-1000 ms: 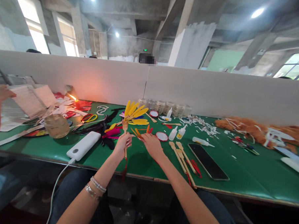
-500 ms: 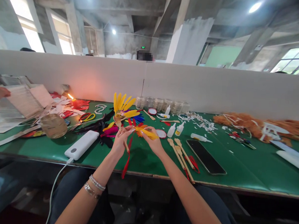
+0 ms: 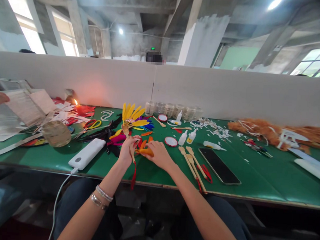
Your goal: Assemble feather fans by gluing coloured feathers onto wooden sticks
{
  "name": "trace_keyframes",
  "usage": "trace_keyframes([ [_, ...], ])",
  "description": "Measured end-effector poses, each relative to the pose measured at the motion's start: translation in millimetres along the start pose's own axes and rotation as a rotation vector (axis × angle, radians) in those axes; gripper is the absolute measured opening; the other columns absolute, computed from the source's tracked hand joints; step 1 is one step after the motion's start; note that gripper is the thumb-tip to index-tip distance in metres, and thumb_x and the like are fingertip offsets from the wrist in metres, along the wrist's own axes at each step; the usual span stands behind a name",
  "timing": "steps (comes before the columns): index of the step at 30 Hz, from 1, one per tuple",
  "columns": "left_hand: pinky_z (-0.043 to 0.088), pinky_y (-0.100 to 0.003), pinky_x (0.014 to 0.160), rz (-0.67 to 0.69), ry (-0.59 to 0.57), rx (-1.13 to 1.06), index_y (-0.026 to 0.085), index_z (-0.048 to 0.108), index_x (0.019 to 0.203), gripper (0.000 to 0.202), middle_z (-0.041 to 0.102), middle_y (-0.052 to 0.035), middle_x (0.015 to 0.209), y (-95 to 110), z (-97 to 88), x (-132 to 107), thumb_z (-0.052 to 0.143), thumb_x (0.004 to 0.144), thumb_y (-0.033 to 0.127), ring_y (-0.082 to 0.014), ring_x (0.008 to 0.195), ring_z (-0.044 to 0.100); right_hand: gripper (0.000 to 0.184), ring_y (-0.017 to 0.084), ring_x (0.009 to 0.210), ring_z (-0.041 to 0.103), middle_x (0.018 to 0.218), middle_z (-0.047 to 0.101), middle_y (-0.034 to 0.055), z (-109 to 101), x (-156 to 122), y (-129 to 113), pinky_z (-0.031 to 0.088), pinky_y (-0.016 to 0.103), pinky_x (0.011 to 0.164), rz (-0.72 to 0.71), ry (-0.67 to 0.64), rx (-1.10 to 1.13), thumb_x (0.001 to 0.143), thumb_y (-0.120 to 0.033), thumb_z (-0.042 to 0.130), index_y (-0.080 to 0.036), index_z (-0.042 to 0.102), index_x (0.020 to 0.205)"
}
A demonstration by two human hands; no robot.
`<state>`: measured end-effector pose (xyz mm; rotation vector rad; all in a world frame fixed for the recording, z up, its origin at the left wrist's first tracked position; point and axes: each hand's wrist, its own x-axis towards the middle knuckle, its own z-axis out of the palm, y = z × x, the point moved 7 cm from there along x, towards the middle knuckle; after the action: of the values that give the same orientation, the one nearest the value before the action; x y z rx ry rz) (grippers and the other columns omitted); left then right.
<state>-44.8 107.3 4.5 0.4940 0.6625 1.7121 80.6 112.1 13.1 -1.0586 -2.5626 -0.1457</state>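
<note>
The left hand [image 3: 126,151] grips the feathered wooden spoon [image 3: 130,120]. The right hand [image 3: 160,154] pinches an orange feather [image 3: 145,152], which is best laid snugly beside the yellow ones.

Both hands are now lower than half a second ago. The right hand [image 3: 160,154] comes down onto the green surface [image 3: 253,173] with the orange feather [image 3: 146,152] at its fingertips. The left hand [image 3: 126,151] lowers the wooden stick with yellow feathers [image 3: 131,115] beside it.

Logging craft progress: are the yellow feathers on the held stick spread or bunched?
Spread: the yellow feathers fan out with separate tips above the left hand gripping the stick.
</note>
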Motion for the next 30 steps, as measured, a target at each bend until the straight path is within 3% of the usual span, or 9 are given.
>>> trace_keyframes([
  [5, 0.044, -0.024, 0.08, -0.035, -0.03, 0.026, 0.014, 0.052, 0.053, 0.005, 0.059, 0.0, 0.065, -12.0, -2.3, 1.5, 0.056, 0.055, 0.012, -0.0128, 0.075, 0.059, 0.023, 0.022, 0.098, 0.051, 0.1, 0.059, 0.0112, 20.1, 2.5, -5.7, 0.037, 0.034, 0.081, -0.028, -0.146, -0.129, 0.088, -0.027, 0.044, -0.013, 0.056, 0.102],
  [11, 0.044, -0.022, 0.075, -0.111, -0.086, 0.06, 0.013, 0.057, 0.052, 0.003, 0.06, -0.0015, 0.065, -35.9, 0.0, -1.5, 0.054, 0.054, 0.015, -0.012, 0.07, 0.058, 0.028, 0.021, 0.097, 0.055, 0.1, 0.061, 0.0131, 27.9, 0.5, -6.2, 0.037, 0.033, 0.08, -0.041, -0.176, -0.15, 0.091, -0.015, 0.032, -0.012, 0.05, 0.111],
  [17, 0.045, -0.024, 0.072, -0.106, -0.079, 0.106, 0.014, 0.057, 0.052, 0.005, 0.058, -0.0016, 0.064, -45.1, 1.1, -7.5, 0.054, 0.054, 0.017, -0.0138, 0.069, 0.058, 0.027, 0.017, 0.084, 0.061, 0.09, 0.067, 0.0085, 23.0, -0.7, 7.5, 0.037, 0.027, 0.074, 0.16, -0.188, 0.0, 0.09, -0.018, 0.034, -0.016, 0.055, 0.108],
  [25, 0.045, -0.024, 0.068, -0.142, -0.059, 0.111, 0.013, 0.057, 0.052, 0.003, 0.058, -0.0023, 0.065, -49.3, -2.4, -8.3, 0.057, 0.051, 0.016, -0.0143, 0.072, 0.056, 0.027, 0.019, 0.091, 0.06, 0.096, 0.067, 0.0068, 17.5, -1.1, 17.0, 0.037, 0.027, 0.074, 0.218, -0.228, -0.065, 0.088, -0.023, 0.038, -0.02, 0.065, 0.09],
  [30, 0.046, -0.028, 0.071, -0.145, -0.012, 0.099, 0.014, 0.052, 0.052, 0.008, 0.06, -0.0019, 0.068, -48.7, -5.9, -7.8, 0.059, 0.051, 0.017, -0.0178, 0.081, 0.057, 0.032, 0.021, 0.089, 0.061, 0.089, 0.069, 0.0074, 7.9, -0.3, 27.9, 0.039, 0.029, 0.073, 0.264, -0.236, -0.087, 0.089, -0.033, 0.038, -0.019, 0.067, 0.084],
])
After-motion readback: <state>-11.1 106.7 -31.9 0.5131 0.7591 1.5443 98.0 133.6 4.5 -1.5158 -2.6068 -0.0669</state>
